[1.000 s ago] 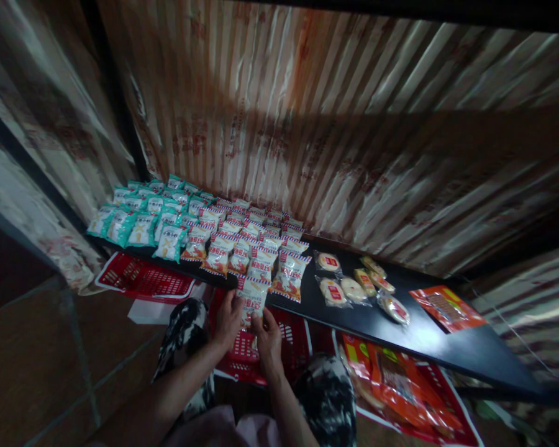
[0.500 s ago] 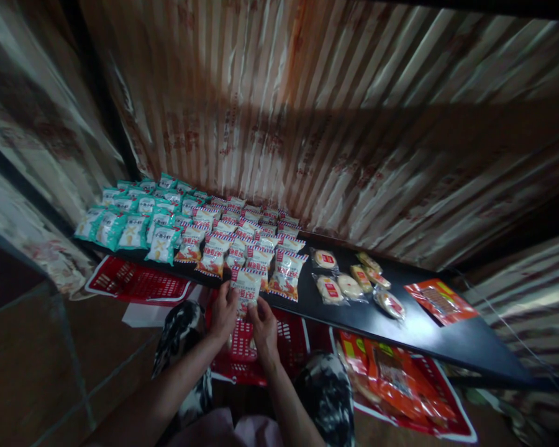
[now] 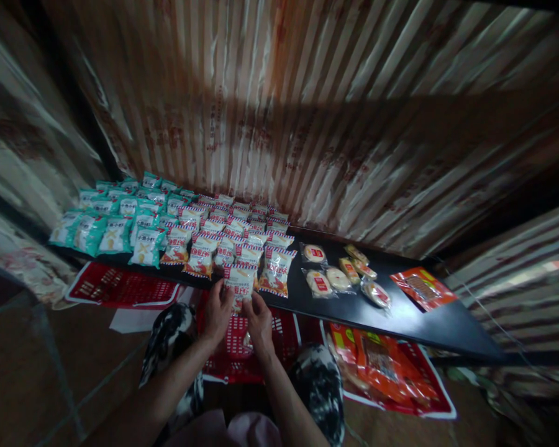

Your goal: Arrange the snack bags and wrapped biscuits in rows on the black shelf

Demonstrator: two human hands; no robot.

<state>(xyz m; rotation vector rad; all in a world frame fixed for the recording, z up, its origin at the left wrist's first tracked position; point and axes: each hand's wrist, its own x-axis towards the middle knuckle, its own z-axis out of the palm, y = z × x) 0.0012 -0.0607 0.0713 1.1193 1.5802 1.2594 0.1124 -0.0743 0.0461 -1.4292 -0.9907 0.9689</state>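
1. White-and-red snack bag (image 3: pixel 240 282), its top edge striped, is held at the lower centre of the frame, by the near edge of the black shelf (image 3: pixel 433 326) (whether it touches the bags behind, I cannot tell).
2. Left hand (image 3: pixel 218 312): thumb and fingers clamped on the bag's left side.
3. Right hand (image 3: pixel 259 321): thumb and fingers pinching its lower right corner.
4. Just behind, mid-frame, matching snack bags (image 3: pixel 276 272) stand in rows; teal snack bags (image 3: pixel 115 236) crowd beside them at centre left.
5. Below the hands sits a red basket (image 3: pixel 285 332).
6. Right of centre lie clear-wrapped round cakes (image 3: pixel 317 284), then a flat orange packet (image 3: pixel 422 287).
7. At lower right, another red-and-white basket (image 3: pixel 443 391) holds orange packages (image 3: pixel 382 366).
8. Striped curtain (image 3: pixel 246 93) fills the upper frame.
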